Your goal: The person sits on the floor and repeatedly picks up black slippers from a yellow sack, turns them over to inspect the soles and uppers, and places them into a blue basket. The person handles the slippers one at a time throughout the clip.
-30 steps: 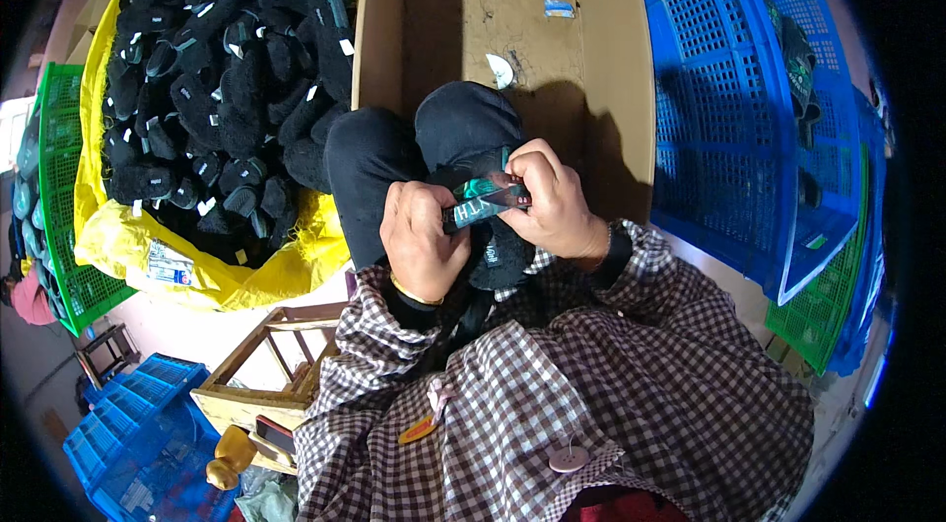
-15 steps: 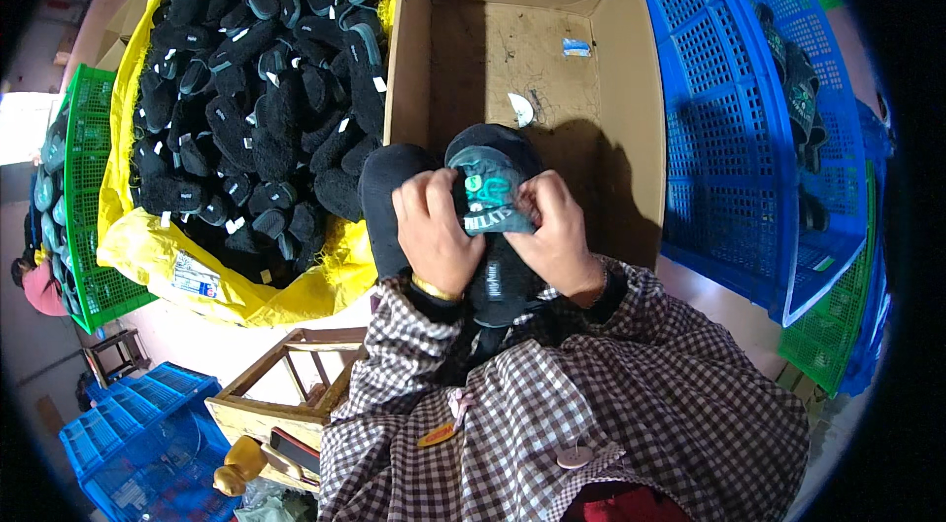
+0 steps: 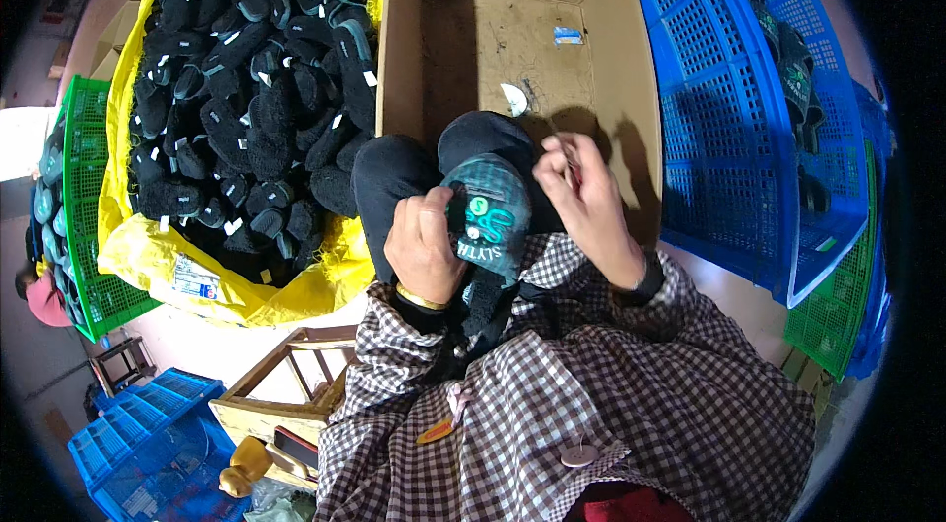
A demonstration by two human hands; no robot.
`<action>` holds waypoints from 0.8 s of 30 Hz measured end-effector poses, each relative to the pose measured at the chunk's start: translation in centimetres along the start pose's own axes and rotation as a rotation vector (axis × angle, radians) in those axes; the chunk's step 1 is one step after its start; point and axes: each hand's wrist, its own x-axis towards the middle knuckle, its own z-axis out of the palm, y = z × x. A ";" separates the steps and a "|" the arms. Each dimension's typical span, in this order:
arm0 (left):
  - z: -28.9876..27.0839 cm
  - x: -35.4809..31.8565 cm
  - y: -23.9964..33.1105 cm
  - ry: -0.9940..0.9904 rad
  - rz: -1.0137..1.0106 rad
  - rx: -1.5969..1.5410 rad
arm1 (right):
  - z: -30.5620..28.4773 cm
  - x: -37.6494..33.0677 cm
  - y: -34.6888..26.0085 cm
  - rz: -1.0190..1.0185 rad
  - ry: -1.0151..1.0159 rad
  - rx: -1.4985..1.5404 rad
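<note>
A dark slipper point(image 3: 496, 202) with a green printed upper lies over my knees, its rounded toe pointing away from me. My left hand point(image 3: 424, 244) is closed on its left edge. To the right of the slipper, and apart from it, my right hand point(image 3: 589, 204) is raised with thumb and fingers pinched together. Something thin and dark shows at its fingertips, too small to make out. Beneath the printed upper, black fuzzy material shows toward my lap.
A yellow sack point(image 3: 212, 297) full of black fuzzy slippers point(image 3: 266, 118) stands at left. An open cardboard box point(image 3: 642, 78) with scraps is ahead. Blue crates point(image 3: 724, 138) rise at right. A wooden stool point(image 3: 281, 409) and another blue crate point(image 3: 148, 453) are at lower left.
My right hand has let go of the slipper and moved right, pinching something thin. The printed upper now lies flatter and shows more fully. My left hand keeps its hold.
</note>
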 end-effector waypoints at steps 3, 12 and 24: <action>-0.2 -0.1 1.1 -0.036 0.097 -0.059 | 0.4 1.0 -0.6 0.117 -0.328 -0.146; -4.0 -5.1 1.7 0.054 0.071 -0.039 | 0.7 0.5 2.9 0.275 -0.184 -0.016; -1.6 -7.7 0.1 -0.512 -0.014 -0.230 | 0.8 -0.1 3.8 0.252 -0.156 0.004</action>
